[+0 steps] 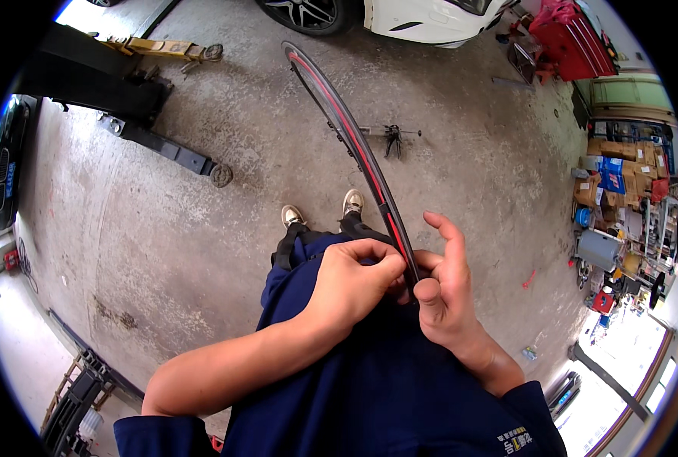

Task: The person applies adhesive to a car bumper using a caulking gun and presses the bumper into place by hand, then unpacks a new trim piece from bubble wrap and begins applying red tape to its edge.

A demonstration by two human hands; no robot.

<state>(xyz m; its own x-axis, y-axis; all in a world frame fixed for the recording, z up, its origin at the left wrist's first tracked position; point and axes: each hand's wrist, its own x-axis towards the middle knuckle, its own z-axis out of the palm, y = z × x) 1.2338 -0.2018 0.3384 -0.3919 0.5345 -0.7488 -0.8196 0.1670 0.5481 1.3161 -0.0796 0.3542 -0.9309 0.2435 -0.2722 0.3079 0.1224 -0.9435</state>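
Observation:
A long, curved black trim strip (362,145) with a red line along it rises away from my waist and arcs to the far left. Small dark clips or tabs show along its left edge. Thumb and forefinger pressed together, my left hand (354,278) pinches at the strip's near end; the exact part between the fingertips is hidden. On the other side, my right hand (445,289) steadies the same end with fingers curled partly behind it. Its forefinger is raised and its thumb stands apart from the strip.
A caulking gun (393,139) lies on the concrete floor beyond my feet. A white car (423,21) stands ahead, and lift arms (160,145) reach in from the left. Red tool cabinet (575,46) at far right; shelves with cardboard boxes (628,171) line the right side.

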